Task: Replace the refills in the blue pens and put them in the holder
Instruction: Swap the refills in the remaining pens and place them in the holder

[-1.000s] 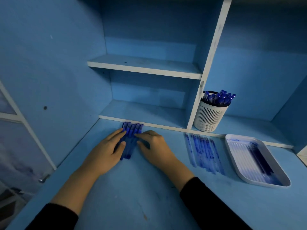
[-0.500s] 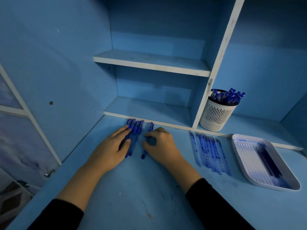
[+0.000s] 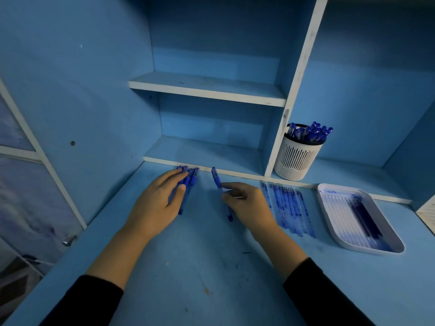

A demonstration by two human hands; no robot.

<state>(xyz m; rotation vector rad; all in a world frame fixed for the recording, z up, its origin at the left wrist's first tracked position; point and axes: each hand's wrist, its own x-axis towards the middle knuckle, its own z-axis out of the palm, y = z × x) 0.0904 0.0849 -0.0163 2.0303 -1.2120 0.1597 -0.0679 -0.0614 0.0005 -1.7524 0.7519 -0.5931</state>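
Drawn farther right than half a second ago, one blue pen [image 3: 216,177] now lies well apart from the bunch. The right hand [image 3: 249,205] pinches its middle between curled thumb and forefinger, both ends showing past the fingers. Beside it the left hand [image 3: 157,203] lies flat, fingers straight, pressing on the remaining pens [image 3: 191,178] at the back of the desk [image 3: 211,267]. Right of the gripping hand lies a row of refills [image 3: 289,208], then a white tray [image 3: 323,203] holding more. Behind, on the low shelf [image 3: 348,170], stands the holder [image 3: 297,158], with pens already in it.

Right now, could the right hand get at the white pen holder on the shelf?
Probably yes: the holder stands beyond the right hand, to its right; only flat refills lie between, though the hand pinches a pen.
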